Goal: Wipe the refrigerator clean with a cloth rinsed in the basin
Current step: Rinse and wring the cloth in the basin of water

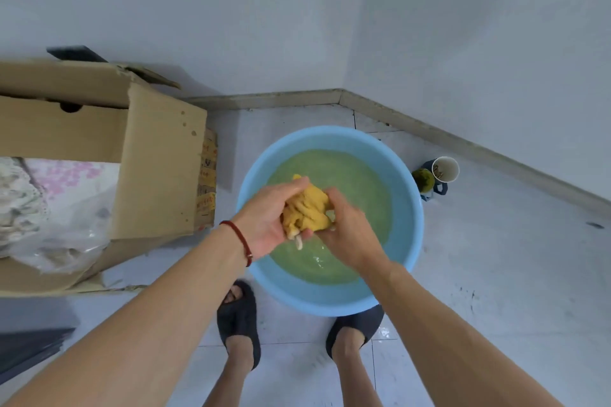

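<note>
Here both hands (pixel 267 218) bunch a nubbly yellow cloth (pixel 307 208) over the round basin (pixel 406 195).

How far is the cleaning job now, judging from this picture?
Done: the crumpled yellow cloth looks wet. In hand: the left hand and the right hand squeeze it above the greenish water in the round light-blue plastic basin, and water drips down. Left: wiping the refrigerator, which is not in view.

We can read no text; the yellow labels (pixel 207 175) on the cardboard box (pixel 158 155) are too blurred.
</note>
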The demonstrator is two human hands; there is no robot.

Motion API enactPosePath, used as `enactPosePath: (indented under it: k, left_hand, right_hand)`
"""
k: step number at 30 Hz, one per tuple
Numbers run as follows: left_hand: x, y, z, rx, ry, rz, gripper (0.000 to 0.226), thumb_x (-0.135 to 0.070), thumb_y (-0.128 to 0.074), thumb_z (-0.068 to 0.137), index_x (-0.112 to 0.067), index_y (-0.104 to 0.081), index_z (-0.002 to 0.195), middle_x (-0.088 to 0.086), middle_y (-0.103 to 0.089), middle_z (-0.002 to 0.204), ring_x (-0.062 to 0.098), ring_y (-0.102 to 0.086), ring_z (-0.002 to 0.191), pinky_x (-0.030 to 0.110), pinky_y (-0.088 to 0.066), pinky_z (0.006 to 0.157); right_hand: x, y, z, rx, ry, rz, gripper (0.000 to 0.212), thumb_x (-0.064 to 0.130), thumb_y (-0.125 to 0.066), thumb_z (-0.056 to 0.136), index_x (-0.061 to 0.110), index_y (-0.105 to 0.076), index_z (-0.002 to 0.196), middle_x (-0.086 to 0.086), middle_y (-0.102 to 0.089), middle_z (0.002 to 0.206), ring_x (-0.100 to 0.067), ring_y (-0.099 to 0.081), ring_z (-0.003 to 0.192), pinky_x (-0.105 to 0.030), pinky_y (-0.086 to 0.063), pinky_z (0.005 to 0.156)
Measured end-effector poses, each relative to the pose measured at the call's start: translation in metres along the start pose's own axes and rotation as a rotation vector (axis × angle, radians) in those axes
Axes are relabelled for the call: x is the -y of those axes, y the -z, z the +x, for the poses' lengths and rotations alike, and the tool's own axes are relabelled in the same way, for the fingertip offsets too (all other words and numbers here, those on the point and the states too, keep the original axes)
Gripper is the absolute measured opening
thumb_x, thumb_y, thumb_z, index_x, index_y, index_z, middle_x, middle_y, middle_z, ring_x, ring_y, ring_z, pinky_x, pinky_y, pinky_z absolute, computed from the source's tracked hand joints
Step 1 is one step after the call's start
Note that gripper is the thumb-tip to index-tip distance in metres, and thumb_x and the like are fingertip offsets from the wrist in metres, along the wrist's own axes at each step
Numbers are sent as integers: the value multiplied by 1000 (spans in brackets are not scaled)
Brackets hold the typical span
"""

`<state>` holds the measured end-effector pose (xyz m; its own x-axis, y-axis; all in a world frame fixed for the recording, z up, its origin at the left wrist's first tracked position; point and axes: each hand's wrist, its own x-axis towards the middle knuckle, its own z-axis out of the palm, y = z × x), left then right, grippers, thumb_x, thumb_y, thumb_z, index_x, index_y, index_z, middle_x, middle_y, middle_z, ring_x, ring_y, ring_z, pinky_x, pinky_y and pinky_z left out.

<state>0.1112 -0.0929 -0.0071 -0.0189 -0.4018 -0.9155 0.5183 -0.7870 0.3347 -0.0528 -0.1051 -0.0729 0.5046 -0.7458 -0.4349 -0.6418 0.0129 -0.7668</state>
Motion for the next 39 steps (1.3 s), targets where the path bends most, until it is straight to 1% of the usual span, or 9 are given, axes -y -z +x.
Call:
enactPosePath:
  k: [5, 9, 14, 17, 23, 29, 33, 36, 39]
  left_hand:
    - [17, 32, 0, -287, -14, -83, 28, -17, -70, 96, 5, -67, 112, 19, -75, 94, 26, -73, 63, 38, -60, 54]
    - [43, 21, 2, -134, 2, 231, 26, -14, -58, 102, 0, -64, 123, 13, -69, 107, 20, -71, 70, 41, -64, 60]
    - [47, 18, 6, 244, -100, 148, 91, 4, -44, 72, -51, -43, 145, -3, -55, 143, 32, -64, 121, 61, -56, 88]
    - [44, 15, 4, 416, -244, 590, 99, -3, -64, 73, -49, -25, 151, -3, -54, 142, 17, -56, 130, 41, -54, 101]
    - [32, -5, 19, 297, -476, 863, 69, -2, -81, 72, -34, -55, 127, -6, -68, 113, 12, -67, 106, 35, -60, 86]
    - [19, -18, 23, 272, -1076, 1432, 40, -8, -72, 78, -22, -48, 107, -7, -41, 90, 13, -44, 69, 30, -39, 58]
    - [42, 40, 90, 100, -845, 1930, 61, -42, -79, 70, -40, -54, 126, -14, -40, 110, 14, -54, 83, 37, -55, 72]
    - [18, 23, 79, 196, -1162, 2069, 45, -27, -68, 85, -19, -46, 123, 5, -59, 121, 24, -62, 100, 38, -55, 77]
    - [0, 4, 48, 313, -1399, 1970, 33, -4, -65, 78, -7, -60, 111, 10, -64, 91, 27, -62, 64, 31, -48, 49]
  right_hand:
    - [21, 31, 5, 23, -46, -35, 52, 10, -74, 77, 24, -63, 126, 8, -68, 104, -16, -62, 92, -28, -50, 83]
    - [33, 46, 2, 69, -72, 86, 58, 4, -76, 75, 28, -69, 128, 11, -68, 112, -1, -60, 87, -5, -44, 70]
    - [51, 65, -5, 177, -125, 358, 61, -12, -66, 80, 24, -65, 129, 3, -65, 117, -4, -66, 84, -34, -60, 79]
    - [52, 75, -7, 235, -156, 477, 59, -11, -68, 74, 23, -65, 123, -5, -65, 121, -17, -69, 95, -48, -59, 87]
    - [32, 97, -24, 422, -175, 832, 61, -4, -61, 73, 6, -60, 133, -18, -65, 129, -32, -66, 114, -45, -53, 98]
    - [-3, 73, -25, 230, -456, 1090, 60, 71, -50, 94, 21, -74, 118, -12, -74, 110, -28, -73, 98, -47, -55, 88]
    - [1, 30, -13, 263, -543, 1330, 67, 69, -22, 97, 38, -59, 144, 6, -66, 140, -18, -68, 121, -47, -64, 87]
    - [1, 41, -22, 669, -471, 1220, 91, 81, -52, 81, 14, -58, 142, -18, -67, 129, -28, -73, 99, -34, -64, 69]
    - [-3, 50, -14, 730, -341, 690, 74, 51, -82, 82, -5, -59, 125, -14, -65, 88, -19, -59, 68, -27, -50, 56]
